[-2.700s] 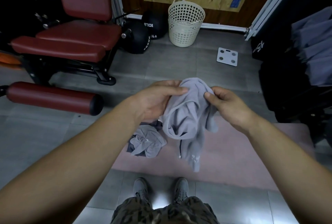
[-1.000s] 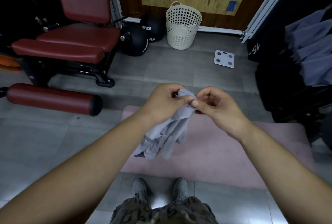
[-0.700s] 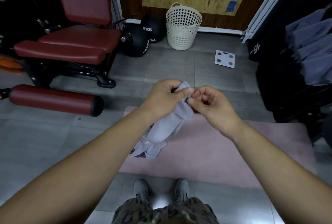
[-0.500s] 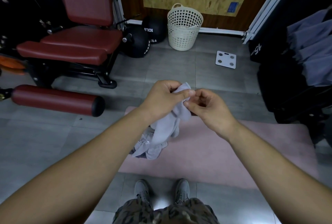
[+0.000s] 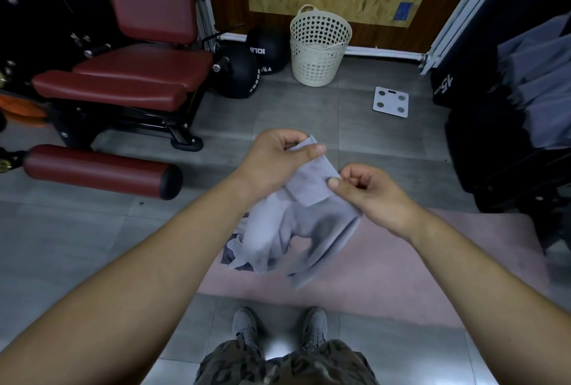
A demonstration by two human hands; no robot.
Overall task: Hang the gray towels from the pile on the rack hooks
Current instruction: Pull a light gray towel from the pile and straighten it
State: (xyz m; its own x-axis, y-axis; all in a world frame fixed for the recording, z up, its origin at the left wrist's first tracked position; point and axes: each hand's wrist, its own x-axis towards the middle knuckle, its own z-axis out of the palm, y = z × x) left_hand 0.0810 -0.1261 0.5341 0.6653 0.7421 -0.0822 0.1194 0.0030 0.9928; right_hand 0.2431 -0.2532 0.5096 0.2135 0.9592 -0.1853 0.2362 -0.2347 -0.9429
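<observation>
Where the towel is: one gray towel (image 5: 309, 199) is up in the air between both hands. Most of it hangs bunched and twisted over the pink mat (image 5: 448, 261).
Left hand (image 5: 275, 162): fingers curled round the top corner, thumb pressed flat on the cloth.
Right hand (image 5: 370, 196): thumb and forefinger clamped on the edge just beside that corner, other fingers tucked in.
Rest of the pile (image 5: 229, 253): a crumpled bit shows on the mat behind the hanging part. I can't tell whether the two touch.
Where it's headed: the dark rack (image 5: 500, 168) on the right, which already has gray towels (image 5: 543, 97) on it. I can't make out any hooks.
Step, my guess: hunting for a loop or a clean corner to hang it by.
Risk, slip: the right hand only has a small pinch, so a tug to spread the cloth could pull that edge free.
Risk, bad hang: if it goes up bunched like this, it could catch by a fold and slide off.
Risk, drag: the low end hangs near the pile, so swinging over to the rack might snag it or pull it along.
</observation>
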